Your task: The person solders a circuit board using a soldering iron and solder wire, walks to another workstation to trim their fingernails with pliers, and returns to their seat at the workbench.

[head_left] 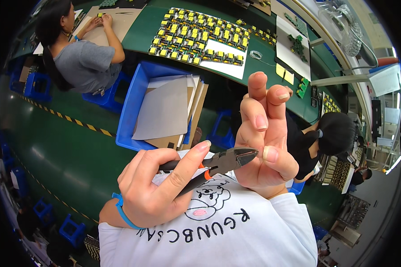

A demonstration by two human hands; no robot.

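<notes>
The left hand (pixel 158 187), a blue band at its wrist, has its fingers (pixel 189 162) wrapped tightly around the black and orange handles of a pair of small steel side cutters (pixel 218 163), which lie nearly level in the middle of the view with their grey tips pointing toward the right hand (pixel 263 142). The right hand stands upright just beside those tips, its fingers (pixel 259 118) bunched together and raised, the thumb tip (pixel 270 154) touching or almost touching the cutter's nose; whether anything is pinched between those fingers I cannot tell. Beneath both hands a white printed shirt (pixel 227 227) fills the lower part of the view. Behind them, well apart, a blue plastic crate (pixel 131 107) holds grey and brown cardboard sheets (pixel 165 111). Further off, a long green worktop (pixel 147 26) carries rows of small yellow and black components (pixel 200 35) and white paper sheets (pixel 225 55). A seated person in a grey shirt (pixel 82 60) works at the worktop's far left end, and another dark-haired person (pixel 334 133) sits to the right.
</notes>
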